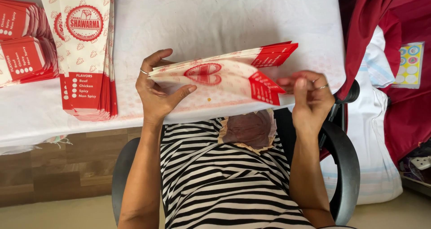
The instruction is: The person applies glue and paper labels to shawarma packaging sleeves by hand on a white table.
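At the far left of the counter (215,13), which has a white cloth on it, you have two fanned piles of folded red packets (22,40), and just beside them a tall stack of flat white and red paper bags (87,54) that lies lengthwise toward you. Your left hand (157,90) is next, at the front edge of the counter: its grip is closed on the left end of a small bundle of bags (220,72), thumb under and fingers over, with a ring on one finger. The bundle is lifted a little above the cloth and spreads open toward the right, where the red ends part from each other. Your right hand (310,96) pinches the red corner of the lowest bag between thumb and fingertips, and it also has a ring. Below you see your striped shirt (215,179) and the black chair (343,166). At the far right lies red cloth (404,99) with a sticker sheet (409,65) on it.
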